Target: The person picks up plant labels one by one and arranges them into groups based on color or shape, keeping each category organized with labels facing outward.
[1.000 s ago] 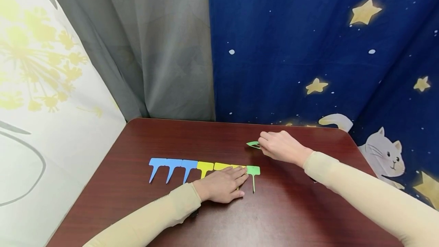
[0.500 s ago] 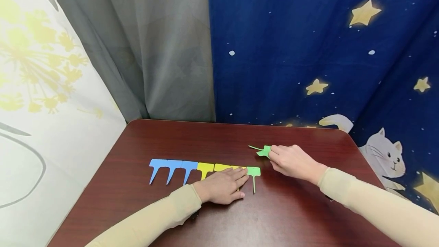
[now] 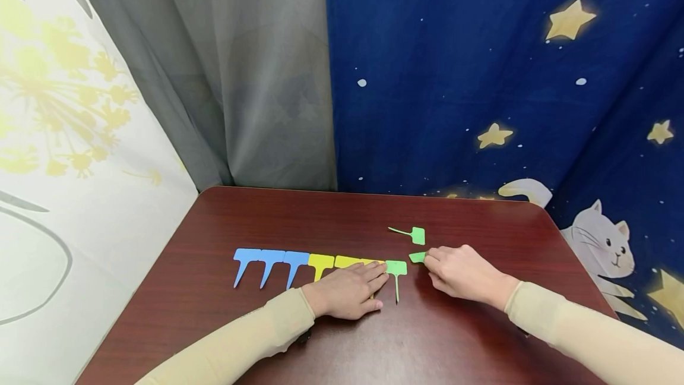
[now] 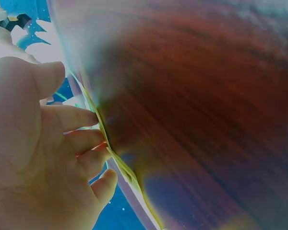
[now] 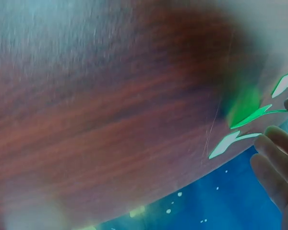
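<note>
T-shaped plant labels lie in a row on the table. Three blue labels (image 3: 272, 256) start it on the left, yellow labels (image 3: 321, 261) follow, and a green label (image 3: 396, 267) ends it. My left hand (image 3: 347, 292) rests with extended fingers across the yellow ones, partly covering them. To the right of the row, my right hand (image 3: 465, 272) pinches another green label (image 3: 417, 258), whose head shows past the fingertips. The right wrist view shows this held label (image 5: 252, 117) tilted above the tabletop. Just behind it lies a loose green label (image 3: 418, 236), its stem pointing left.
The dark red wooden table (image 3: 299, 212) has rounded far corners. Behind it hang a grey curtain (image 3: 278, 76) and a blue star-patterned curtain (image 3: 417, 106). A white patterned panel (image 3: 80, 224) stands along the left side.
My right hand has moved right and toward me. One green label now lies loose behind it, and the hand holds a separate green label. The left hand has stayed in place.
</note>
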`<state>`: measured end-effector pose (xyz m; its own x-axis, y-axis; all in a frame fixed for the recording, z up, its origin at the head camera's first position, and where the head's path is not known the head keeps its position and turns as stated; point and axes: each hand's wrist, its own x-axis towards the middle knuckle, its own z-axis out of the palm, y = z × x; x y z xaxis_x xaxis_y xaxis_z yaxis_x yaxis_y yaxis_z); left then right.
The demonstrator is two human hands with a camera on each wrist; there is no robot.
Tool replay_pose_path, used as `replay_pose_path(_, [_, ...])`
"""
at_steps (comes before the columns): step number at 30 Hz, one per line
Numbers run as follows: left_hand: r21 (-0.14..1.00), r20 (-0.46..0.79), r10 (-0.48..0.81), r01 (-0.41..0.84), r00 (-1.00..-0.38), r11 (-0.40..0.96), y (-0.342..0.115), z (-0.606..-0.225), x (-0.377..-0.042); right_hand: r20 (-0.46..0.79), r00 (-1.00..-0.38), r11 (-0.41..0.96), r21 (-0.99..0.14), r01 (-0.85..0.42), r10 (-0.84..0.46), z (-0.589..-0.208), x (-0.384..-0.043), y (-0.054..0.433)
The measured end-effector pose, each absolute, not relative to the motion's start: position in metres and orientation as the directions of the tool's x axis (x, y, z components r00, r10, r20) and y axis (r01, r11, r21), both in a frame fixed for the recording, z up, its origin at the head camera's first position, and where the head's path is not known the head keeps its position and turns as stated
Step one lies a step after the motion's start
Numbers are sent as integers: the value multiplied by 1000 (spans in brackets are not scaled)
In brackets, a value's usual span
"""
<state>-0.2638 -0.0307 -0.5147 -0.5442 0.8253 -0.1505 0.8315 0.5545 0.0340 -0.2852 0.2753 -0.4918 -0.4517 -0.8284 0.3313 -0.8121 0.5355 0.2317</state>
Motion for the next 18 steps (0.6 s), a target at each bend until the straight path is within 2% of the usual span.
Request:
replay_pose_path(12, [76,-154,822,823,-548,563,-30,-517,-263,248,-541,570,59,-820,-804,-500,-273,273])
replay_pose_path(18, [81,-152,820,820,-552,567,-30,-517,-264,254,-537,559,16,-829,-804,-504,-269,273])
